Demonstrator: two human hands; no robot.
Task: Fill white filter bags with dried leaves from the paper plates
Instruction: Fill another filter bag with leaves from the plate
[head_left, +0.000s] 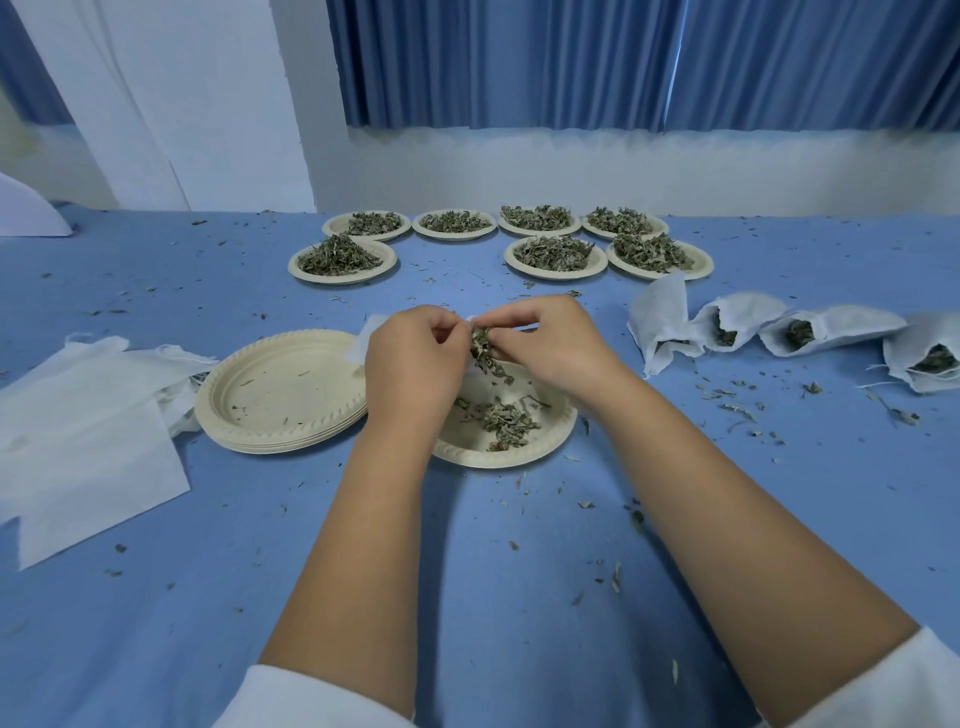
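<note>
Pinching the mouth of a white filter bag (364, 340) with the left hand (415, 358), just above the near plate (519, 458); mostly hidden behind the hand, so probably held open, though hard to tell. Gripping a clump of dried leaves (485, 351) in the curled fingers of the right hand (550, 343), right at the bag's mouth, over the far part of that plate. On the near plate itself, a small heap of loose leaves (506, 423). Just beside that plate on its left, a stack of empty plates (280, 389); further left, a pile of flat bags (88, 431). Right of the plate and apart from it, four filled bags (831, 332) lying in a row. Behind the plate, seven plates of leaves (556, 254) in two rows. Around the plate, crumbs scattered over a blue cloth (467, 571).
</note>
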